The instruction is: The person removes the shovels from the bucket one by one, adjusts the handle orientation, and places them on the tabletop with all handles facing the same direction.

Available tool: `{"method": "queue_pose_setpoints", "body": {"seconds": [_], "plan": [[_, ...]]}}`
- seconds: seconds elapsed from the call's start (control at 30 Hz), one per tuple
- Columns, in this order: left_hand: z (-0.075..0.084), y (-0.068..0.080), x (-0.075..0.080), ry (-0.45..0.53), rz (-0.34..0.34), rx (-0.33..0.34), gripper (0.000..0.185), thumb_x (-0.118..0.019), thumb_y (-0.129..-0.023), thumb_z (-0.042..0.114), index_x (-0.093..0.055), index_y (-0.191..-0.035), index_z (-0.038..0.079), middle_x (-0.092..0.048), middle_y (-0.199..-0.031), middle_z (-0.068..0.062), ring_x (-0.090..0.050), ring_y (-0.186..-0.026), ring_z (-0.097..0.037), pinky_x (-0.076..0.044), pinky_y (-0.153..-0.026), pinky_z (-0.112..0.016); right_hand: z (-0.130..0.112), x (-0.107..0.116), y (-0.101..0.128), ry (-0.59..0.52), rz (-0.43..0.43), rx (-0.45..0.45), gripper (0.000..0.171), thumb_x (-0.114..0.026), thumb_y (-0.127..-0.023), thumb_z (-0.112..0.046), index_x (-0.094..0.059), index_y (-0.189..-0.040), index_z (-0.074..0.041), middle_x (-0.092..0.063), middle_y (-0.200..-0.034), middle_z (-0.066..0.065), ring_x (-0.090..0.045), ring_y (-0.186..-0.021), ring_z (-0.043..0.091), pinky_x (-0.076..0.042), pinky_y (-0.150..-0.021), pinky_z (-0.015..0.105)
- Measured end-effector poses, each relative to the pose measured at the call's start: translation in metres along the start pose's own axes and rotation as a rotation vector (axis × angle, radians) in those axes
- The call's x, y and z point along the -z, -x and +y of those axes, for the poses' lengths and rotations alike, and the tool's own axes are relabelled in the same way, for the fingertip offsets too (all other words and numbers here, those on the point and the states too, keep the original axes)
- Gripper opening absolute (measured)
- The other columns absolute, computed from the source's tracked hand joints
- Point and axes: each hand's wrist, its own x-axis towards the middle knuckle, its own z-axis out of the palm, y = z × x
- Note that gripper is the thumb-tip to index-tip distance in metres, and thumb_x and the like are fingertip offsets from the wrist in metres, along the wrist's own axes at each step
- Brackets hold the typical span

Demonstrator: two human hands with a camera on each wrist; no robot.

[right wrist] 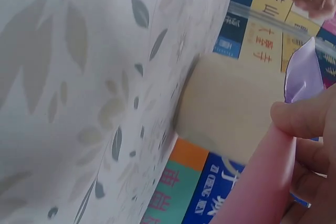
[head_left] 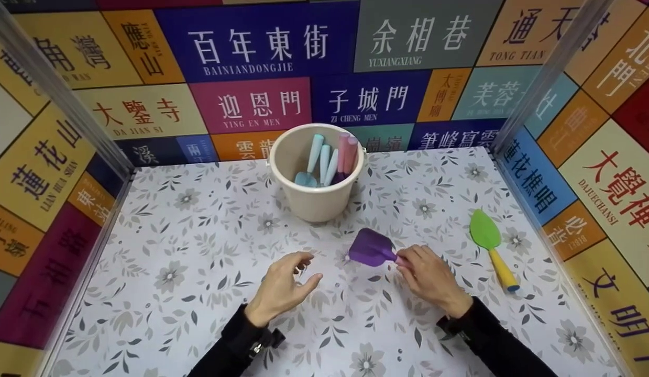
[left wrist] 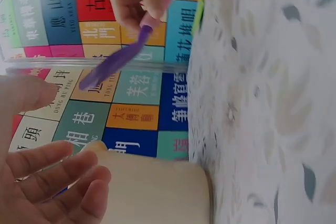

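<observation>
My right hand [head_left: 428, 272] grips the pink handle [right wrist: 260, 182] of a purple toy shovel [head_left: 372, 247], whose blade points up and left just above the floral tablecloth [head_left: 198, 235]. The blade shows as a purple shape [left wrist: 113, 62] in the left wrist view too. My left hand [head_left: 282, 285] hovers to its left with fingers loosely curled, holding nothing. A cream bucket [head_left: 316, 201] stands behind, holding several blue and pink shovel handles [head_left: 332, 157]. A green shovel with a yellow handle [head_left: 491, 246] lies flat to the right.
Colourful walls printed with Chinese place names enclose the table on three sides [head_left: 282, 52]. Metal posts stand in the back corners [head_left: 544, 78]. The tablecloth's near and left parts show only the leaf pattern.
</observation>
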Motion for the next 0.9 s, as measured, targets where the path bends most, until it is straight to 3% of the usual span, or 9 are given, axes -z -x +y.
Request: {"method": "queue_pose_setpoints", "body": {"seconds": [0.13,0.27,0.37,0.57,0.73,0.9], "plan": [[-0.009,0.011,0.006,-0.181,0.045,-0.124,0.036,-0.086,-0.080,0.015,-0.071,-0.110,0.000,-0.075,-0.097,-0.009,-0.071,-0.089,-0.024,-0.062,-0.077,-0.032,0.012,0.009,0.004,-0.003,0.041,-0.052,0.023,-0.080,-0.080,-0.004,-0.068,-0.100,-0.001,-0.066,-0.085,0.010,-0.060,-0.074,0.025,-0.053,-0.061,0.039],[-0.018,0.021,0.015,-0.319,0.050,-0.174,0.038,-0.086,-0.078,0.017,-0.072,-0.110,0.003,-0.074,-0.097,-0.007,-0.071,-0.089,-0.022,-0.061,-0.077,-0.029,0.023,0.018,0.006,-0.007,0.065,-0.093,0.022,-0.079,-0.080,-0.002,-0.068,-0.099,0.001,-0.068,-0.085,0.011,-0.061,-0.073,0.026,-0.053,-0.061,0.042],[-0.026,0.029,0.021,-0.366,0.047,-0.175,0.038,-0.087,-0.077,0.018,-0.072,-0.109,0.004,-0.073,-0.095,-0.006,-0.069,-0.086,-0.021,-0.060,-0.073,-0.029,0.031,0.023,0.008,-0.005,0.084,-0.127,0.021,-0.078,-0.082,-0.001,-0.068,-0.100,0.003,-0.069,-0.085,0.013,-0.060,-0.070,0.026,-0.053,-0.061,0.043],[-0.037,0.044,0.028,-0.371,0.033,-0.125,0.036,-0.086,-0.078,0.015,-0.073,-0.108,0.004,-0.073,-0.096,-0.008,-0.068,-0.085,-0.021,-0.060,-0.074,-0.032,0.045,0.035,0.010,0.010,0.069,-0.254,0.020,-0.077,-0.086,-0.001,-0.069,-0.103,0.005,-0.069,-0.085,0.015,-0.061,-0.067,0.026,-0.053,-0.060,0.045],[-0.041,0.053,0.032,-0.365,0.024,-0.064,0.034,-0.084,-0.079,0.012,-0.073,-0.110,0.003,-0.074,-0.098,-0.009,-0.069,-0.088,-0.022,-0.061,-0.073,-0.033,0.057,0.043,0.010,-0.023,-0.048,-0.428,0.018,-0.073,-0.093,-0.003,-0.068,-0.108,0.007,-0.071,-0.093,0.020,-0.066,-0.075,0.031,-0.055,-0.066,0.047],[-0.044,0.058,0.034,-0.377,0.029,-0.051,0.035,-0.084,-0.079,0.014,-0.074,-0.111,0.004,-0.074,-0.097,-0.008,-0.069,-0.087,-0.022,-0.061,-0.072,-0.033,0.072,0.045,0.013,-0.054,-0.160,-0.561,0.019,-0.067,-0.096,-0.004,-0.066,-0.109,0.009,-0.071,-0.096,0.024,-0.067,-0.078,0.035,-0.054,-0.070,0.047]]}}
